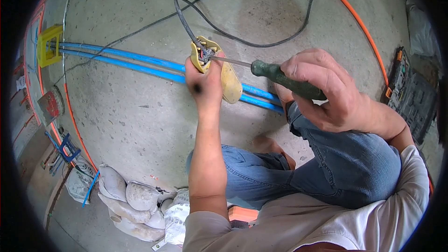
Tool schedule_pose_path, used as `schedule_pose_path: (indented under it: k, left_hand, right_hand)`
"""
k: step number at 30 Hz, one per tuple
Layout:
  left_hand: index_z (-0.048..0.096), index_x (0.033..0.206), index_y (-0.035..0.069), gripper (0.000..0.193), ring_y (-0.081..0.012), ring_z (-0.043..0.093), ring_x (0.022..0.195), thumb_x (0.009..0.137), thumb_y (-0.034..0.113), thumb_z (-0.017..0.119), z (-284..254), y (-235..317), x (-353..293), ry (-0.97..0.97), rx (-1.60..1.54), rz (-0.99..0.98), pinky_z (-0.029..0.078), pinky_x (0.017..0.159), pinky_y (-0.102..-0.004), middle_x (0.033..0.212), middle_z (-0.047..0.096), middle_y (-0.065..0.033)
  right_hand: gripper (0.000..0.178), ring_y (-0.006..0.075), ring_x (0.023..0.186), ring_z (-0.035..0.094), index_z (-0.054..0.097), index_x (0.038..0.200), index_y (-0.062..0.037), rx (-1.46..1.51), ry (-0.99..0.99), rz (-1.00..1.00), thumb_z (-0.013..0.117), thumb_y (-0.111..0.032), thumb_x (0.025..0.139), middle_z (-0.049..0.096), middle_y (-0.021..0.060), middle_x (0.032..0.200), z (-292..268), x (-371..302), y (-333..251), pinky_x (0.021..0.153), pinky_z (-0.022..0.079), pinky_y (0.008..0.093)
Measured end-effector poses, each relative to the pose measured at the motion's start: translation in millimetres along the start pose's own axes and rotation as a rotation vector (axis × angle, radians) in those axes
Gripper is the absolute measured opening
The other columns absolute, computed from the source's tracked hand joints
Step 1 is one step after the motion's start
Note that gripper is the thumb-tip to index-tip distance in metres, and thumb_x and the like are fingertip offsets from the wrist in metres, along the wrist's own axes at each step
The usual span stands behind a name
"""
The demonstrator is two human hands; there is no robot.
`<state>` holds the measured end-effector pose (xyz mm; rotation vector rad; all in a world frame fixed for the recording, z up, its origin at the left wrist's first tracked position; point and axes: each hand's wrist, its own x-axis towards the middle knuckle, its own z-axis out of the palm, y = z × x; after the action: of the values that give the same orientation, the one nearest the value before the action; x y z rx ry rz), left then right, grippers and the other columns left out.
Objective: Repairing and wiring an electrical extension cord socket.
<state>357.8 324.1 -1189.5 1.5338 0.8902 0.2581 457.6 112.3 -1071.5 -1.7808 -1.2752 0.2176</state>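
My left hand [208,84] is closed round the end of a long yellow power strip [231,83]. This end is open, and several thin wires show inside. A black cable [185,21] runs into it from above. In my right hand [331,86] is a screwdriver [268,70] with a dark green handle, the fingers wrapped round its grip. Its thin metal shaft points left, and the tip reaches the open end beside my left thumb. Whether the tip sits in a screw cannot be made out.
Two blue pipes [140,65] cross the concrete floor beneath the strip, running to a yellow frame [50,45] at left. An orange hose [354,14] curves at upper right, near an open black toolbox [413,95]. White sacks [140,196] lie at lower left. My bent knees are at right.
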Motion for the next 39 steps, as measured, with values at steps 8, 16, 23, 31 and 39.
schedule_pose_path:
  k: [8,16,23,31,39]
  left_hand:
    - [0.054,0.108,0.0,0.03,-0.0199,0.066,0.077,0.084,0.007,0.07,-5,0,3,-0.188,-0.336,-0.207,0.056,0.068,-0.033,0.095,0.064,-0.011]
    - [0.051,0.113,0.0,0.035,-0.024,0.067,0.076,0.084,0.008,0.068,6,7,-13,-0.416,-0.391,-0.304,0.059,0.068,-0.0364,0.095,0.064,-0.0151]
    - [0.053,0.106,0.001,0.033,-0.0129,0.06,0.079,0.08,0.009,0.073,21,4,-25,-0.484,-0.398,-0.369,0.051,0.07,-0.0281,0.094,0.061,-0.0065]
    - [0.054,0.106,0.001,0.036,-0.013,0.061,0.079,0.079,0.013,0.075,14,-3,-34,-0.501,-0.237,-0.377,0.052,0.069,-0.0284,0.092,0.063,-0.0065]
    - [0.052,0.116,-0.001,0.05,-0.0148,0.063,0.086,0.076,0.014,0.078,9,2,-30,-0.484,-0.144,-0.155,0.052,0.076,-0.0278,0.099,0.064,-0.0086]
  right_hand:
    - [0.039,0.032,0.1,0.059,0.062,0.106,-0.0051,-0.231,0.273,0.322,0.063,0.009,0.07,0.058,0.0141,0.11,20,-25,70,0.078,0.053,0.0366]
    - [0.03,0.027,0.099,0.059,0.066,0.103,-0.0041,-0.156,-0.14,0.621,0.06,-0.03,0.09,0.064,0.0122,0.105,59,-58,144,0.089,0.046,0.0362]
    - [0.035,0.0086,0.082,0.056,0.068,0.097,-0.0052,0.817,-0.414,0.743,0.061,-0.039,0.092,0.064,0.0011,0.085,72,57,119,0.082,0.046,0.0246]
    - [0.026,0.0148,0.069,0.062,0.064,0.09,-0.0031,0.967,0.271,0.883,0.058,-0.028,0.094,0.064,0.004,0.078,42,79,123,0.068,0.053,0.0301]
    - [0.02,0.0165,0.066,0.062,0.061,0.088,-0.0055,1.166,0.256,1.132,0.056,-0.023,0.096,0.063,0.0052,0.076,39,58,125,0.068,0.056,0.0331]
